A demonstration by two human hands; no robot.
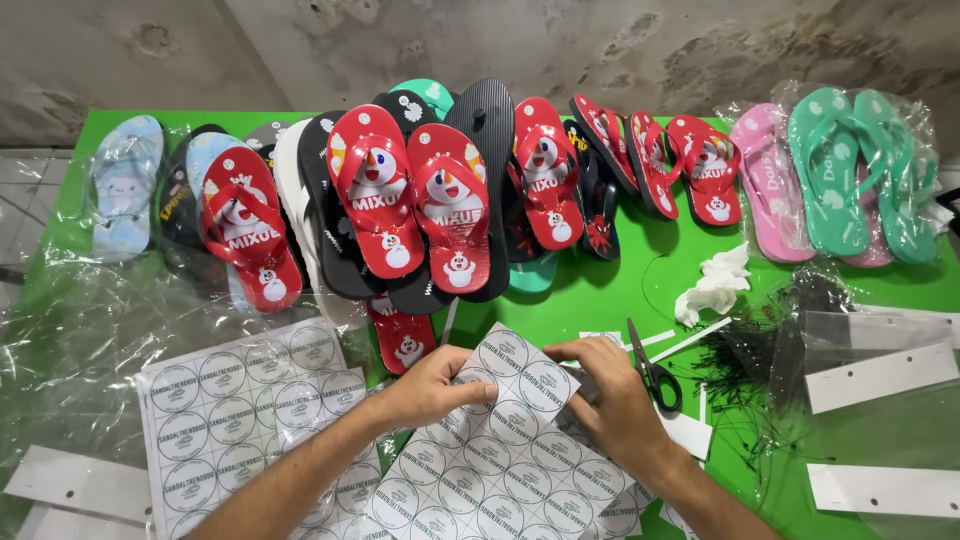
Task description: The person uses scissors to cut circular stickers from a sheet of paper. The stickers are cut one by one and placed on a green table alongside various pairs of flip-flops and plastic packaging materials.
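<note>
- The left hand pinches the upper left edge of a white paper sheet printed with a grid of round grey-ringed labels, thumb on top and fingers curled beneath.
- The right hand rests on the same sheet's upper right corner, fingers bent and pressed together against the paper; whether it grips anything else cannot be told.
- This sheet lies tilted on the bright green table, directly under both hands.
- Left of the sheet lies a second, matching label sheet, flat and partly under crinkled clear plastic film.
- Just right of the sheet, beside the right hand, black-handled metal scissors lie closed on the table.
- Further right of the sheet are white card strips inside clear bags and a tangle of thin black plastic ties.
- Above and right of the sheet sits a crumpled white tissue.
- Beyond the sheet, glossy red rubber flip-flops with snowman prints overlap black ones; pink and green flip-flops in clear wrap lie to the far right.
</note>
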